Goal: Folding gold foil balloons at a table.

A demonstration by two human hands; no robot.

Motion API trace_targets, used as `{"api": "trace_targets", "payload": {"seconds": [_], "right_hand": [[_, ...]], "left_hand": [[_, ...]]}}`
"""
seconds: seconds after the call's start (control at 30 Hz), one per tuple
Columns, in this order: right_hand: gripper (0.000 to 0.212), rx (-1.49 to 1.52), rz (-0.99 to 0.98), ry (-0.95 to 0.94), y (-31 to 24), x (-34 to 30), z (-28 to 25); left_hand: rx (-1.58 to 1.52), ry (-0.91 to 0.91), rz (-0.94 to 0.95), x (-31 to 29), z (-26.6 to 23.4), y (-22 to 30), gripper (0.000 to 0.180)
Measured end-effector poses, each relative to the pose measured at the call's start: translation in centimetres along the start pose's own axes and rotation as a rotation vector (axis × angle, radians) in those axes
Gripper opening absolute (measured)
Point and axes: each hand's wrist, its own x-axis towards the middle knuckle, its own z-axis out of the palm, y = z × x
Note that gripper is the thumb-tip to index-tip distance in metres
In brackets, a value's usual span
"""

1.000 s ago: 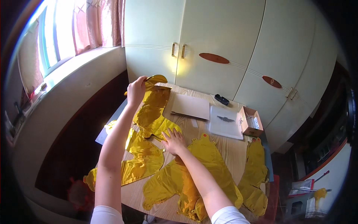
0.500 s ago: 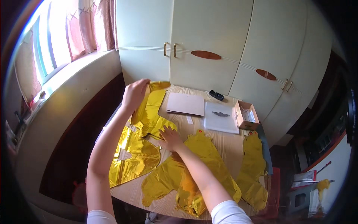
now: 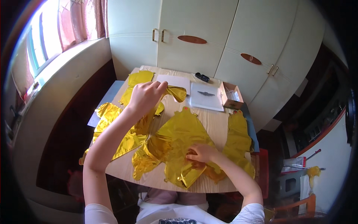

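My left hand (image 3: 147, 93) is closed on an end of a flat gold foil balloon (image 3: 176, 93), raised above the left half of the table. Its folded tip sticks out to the right of the fingers, and my forearm hides much of what hangs below. My right hand (image 3: 203, 153) rests low on a large uninflated foil balloon (image 3: 186, 128) at the middle, fingers curled on the crumpled foil near its lower edge. Shiny gold foil (image 3: 108, 115) lies bunched by my left forearm. Another flat foil balloon (image 3: 238, 130) lies along the table's right side.
The wooden table (image 3: 215, 125) stands before pale cupboards (image 3: 197, 22). Toward its back lie a light flat sheet (image 3: 179, 81), a clear plastic sleeve (image 3: 205, 101) with a dark shape, a black object (image 3: 202, 77) and a small open box (image 3: 225, 98).
My left hand has moved right and lower in the picture with the foil. My right hand has drawn back toward me onto the middle balloon. The whole view has shifted.
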Motion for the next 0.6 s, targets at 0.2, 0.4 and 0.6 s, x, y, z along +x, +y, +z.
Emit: {"api": "trace_targets", "payload": {"seconds": [0.2,0.4,0.6], "right_hand": [[0.064,0.235,-0.023,0.070,0.1,-4.7,1.5],[0.061,0.505,-0.047,0.111,1.4,-7.2,2.3],[0.043,0.745,0.091,-0.027,3.1,-10.7,3.4]], "left_hand": [[0.058,-0.145,-0.109,1.7,2.3,0.3,0.011],[0.002,-0.003,0.001,4.2,0.8,3.8,0.008],[0.068,0.121,0.440,1.8,-2.2,13.1,0.033]]}}
